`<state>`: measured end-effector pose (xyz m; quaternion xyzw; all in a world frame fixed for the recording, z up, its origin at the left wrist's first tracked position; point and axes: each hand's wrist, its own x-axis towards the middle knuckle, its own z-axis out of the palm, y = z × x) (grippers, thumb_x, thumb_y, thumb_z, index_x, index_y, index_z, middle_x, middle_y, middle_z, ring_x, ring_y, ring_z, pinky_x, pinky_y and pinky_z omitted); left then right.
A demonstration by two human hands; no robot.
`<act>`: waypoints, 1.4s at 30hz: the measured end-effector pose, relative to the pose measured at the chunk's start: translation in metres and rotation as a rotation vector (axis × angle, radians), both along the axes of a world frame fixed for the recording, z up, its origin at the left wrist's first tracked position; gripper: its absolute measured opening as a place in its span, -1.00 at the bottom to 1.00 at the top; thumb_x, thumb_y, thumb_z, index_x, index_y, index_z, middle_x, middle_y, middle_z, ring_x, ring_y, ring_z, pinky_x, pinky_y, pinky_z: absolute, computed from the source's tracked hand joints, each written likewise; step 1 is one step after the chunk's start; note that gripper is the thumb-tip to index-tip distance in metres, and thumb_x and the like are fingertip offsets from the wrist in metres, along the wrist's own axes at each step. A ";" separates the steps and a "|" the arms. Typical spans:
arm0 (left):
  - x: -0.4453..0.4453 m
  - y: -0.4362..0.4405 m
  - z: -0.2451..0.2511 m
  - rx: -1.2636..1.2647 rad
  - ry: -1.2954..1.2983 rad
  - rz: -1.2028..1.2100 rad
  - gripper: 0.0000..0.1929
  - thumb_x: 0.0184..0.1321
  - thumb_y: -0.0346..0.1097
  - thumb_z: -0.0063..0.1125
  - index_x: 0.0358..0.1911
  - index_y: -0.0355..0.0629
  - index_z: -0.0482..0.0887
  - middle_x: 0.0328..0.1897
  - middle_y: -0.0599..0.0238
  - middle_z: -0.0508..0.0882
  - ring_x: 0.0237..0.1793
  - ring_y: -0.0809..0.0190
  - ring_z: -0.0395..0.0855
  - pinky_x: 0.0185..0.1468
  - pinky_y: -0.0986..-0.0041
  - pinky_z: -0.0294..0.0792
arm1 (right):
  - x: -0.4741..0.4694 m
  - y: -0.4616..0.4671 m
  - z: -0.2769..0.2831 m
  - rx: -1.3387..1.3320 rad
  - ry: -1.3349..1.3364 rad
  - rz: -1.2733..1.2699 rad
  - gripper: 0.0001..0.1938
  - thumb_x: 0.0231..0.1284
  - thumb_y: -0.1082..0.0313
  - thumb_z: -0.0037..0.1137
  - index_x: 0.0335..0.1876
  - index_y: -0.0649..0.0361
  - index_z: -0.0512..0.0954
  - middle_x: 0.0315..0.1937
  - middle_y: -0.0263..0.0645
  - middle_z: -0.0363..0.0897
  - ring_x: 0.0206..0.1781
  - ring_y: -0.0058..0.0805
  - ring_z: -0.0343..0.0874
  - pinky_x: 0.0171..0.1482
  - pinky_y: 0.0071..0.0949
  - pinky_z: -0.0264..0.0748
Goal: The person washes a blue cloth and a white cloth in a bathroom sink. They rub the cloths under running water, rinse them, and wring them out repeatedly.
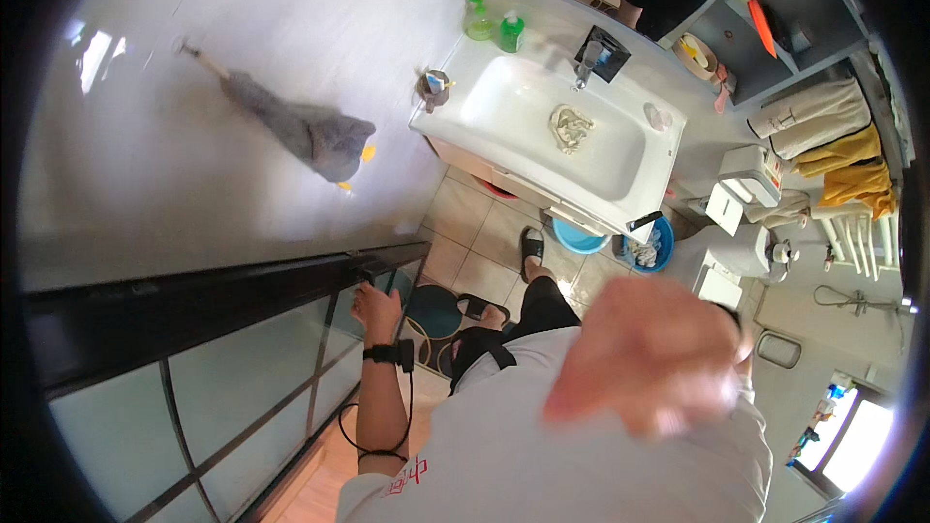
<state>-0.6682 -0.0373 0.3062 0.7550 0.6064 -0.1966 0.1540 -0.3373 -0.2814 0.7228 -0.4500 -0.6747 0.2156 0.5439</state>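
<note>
My left hand (375, 309) is at the dark frame (240, 280) of a glazed door, just below a small black fitting (367, 272). Its fingers are curled, but whether they grip the frame is unclear. A black strap with a small device (396, 354) and a cable sits on that wrist. Close to the camera, my right hand (647, 359) is large and blurred in front of my white shirt (552, 457). No object shows in it, and its fingers cannot be made out well. Frosted panes (240, 363) fill the door on my left.
Ahead stands a white washbasin (501, 98) with a wet cloth (572, 128) beneath the faucet (587, 67). Two green pump bottles (511, 33) stand behind it. Blue basins (577, 236) sit on the tiled floor (461, 211). A grey towel (298, 123) hangs left; a toilet (716, 261) is right.
</note>
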 end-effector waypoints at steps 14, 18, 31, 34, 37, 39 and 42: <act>0.066 -0.075 0.012 0.321 -0.189 0.075 -0.22 0.23 -0.20 0.49 0.51 -0.15 0.40 0.63 -0.04 0.32 0.65 -0.18 0.21 0.63 -0.21 0.02 | 0.111 0.026 0.019 0.776 0.082 -0.370 -0.81 0.25 0.33 0.42 -0.07 0.14 0.86 -0.17 -0.32 0.84 -0.29 -0.52 0.66 -0.36 -0.50 0.43; 0.134 -0.077 0.010 0.243 -0.283 -0.058 -0.27 0.19 -0.22 0.49 0.45 -0.08 0.48 0.57 -0.01 0.41 0.60 -0.18 0.32 0.61 -0.20 0.07 | 0.188 0.002 0.001 0.696 0.000 -0.096 -0.87 0.34 0.28 0.44 -0.07 -0.03 0.88 -0.14 -0.34 0.86 -0.25 -0.53 0.66 -0.33 -0.49 0.48; 0.318 -0.034 0.013 -0.072 -0.463 -0.529 -0.35 0.21 -0.30 0.42 0.41 -0.12 0.52 0.40 0.01 0.60 0.46 -0.16 0.50 0.47 -0.12 0.26 | 0.298 -0.026 -0.337 -0.745 -0.166 -0.766 -0.67 0.33 0.51 0.14 0.16 0.18 0.72 0.00 -0.02 0.79 -0.01 0.03 0.80 0.05 -0.04 0.74; 0.345 -0.021 0.006 -0.119 -0.571 -0.677 -0.38 0.24 -0.32 0.39 0.41 -0.10 0.51 0.34 0.05 0.63 0.40 -0.13 0.57 0.38 -0.09 0.36 | 0.278 -0.046 -0.446 -1.457 -0.534 -0.224 -0.66 0.37 0.36 0.12 0.20 0.15 0.70 0.06 -0.06 0.81 0.20 0.01 0.77 0.22 0.02 0.72; 0.370 -0.004 -0.005 -0.313 -0.578 -0.680 -0.41 0.28 -0.32 0.37 0.40 -0.11 0.51 0.31 0.05 0.64 0.34 -0.10 0.62 0.34 -0.07 0.42 | 0.254 -0.052 -0.506 -1.406 -0.316 -0.394 -0.66 0.36 0.37 0.12 0.19 0.16 0.70 0.07 -0.03 0.81 0.22 0.01 0.76 0.24 0.00 0.71; 0.384 0.010 -0.013 -0.315 -0.592 -0.770 -0.42 0.30 -0.32 0.36 0.40 -0.12 0.51 0.30 0.04 0.65 0.29 -0.10 0.66 0.31 -0.04 0.46 | 0.249 -0.047 -0.525 -1.381 -0.175 -0.611 -0.65 0.41 0.25 0.18 0.24 0.06 0.71 0.04 -0.08 0.82 0.19 -0.02 0.78 0.25 -0.03 0.71; 0.402 0.041 -0.027 -0.420 -0.569 -0.777 -0.45 0.33 -0.33 0.34 0.39 -0.15 0.52 0.30 0.02 0.64 0.25 -0.10 0.69 0.27 -0.01 0.50 | 0.264 -0.038 -0.535 -1.509 0.164 -0.904 -0.64 0.41 0.16 0.30 0.27 -0.10 0.72 -0.01 -0.20 0.85 0.13 -0.11 0.80 0.21 -0.09 0.71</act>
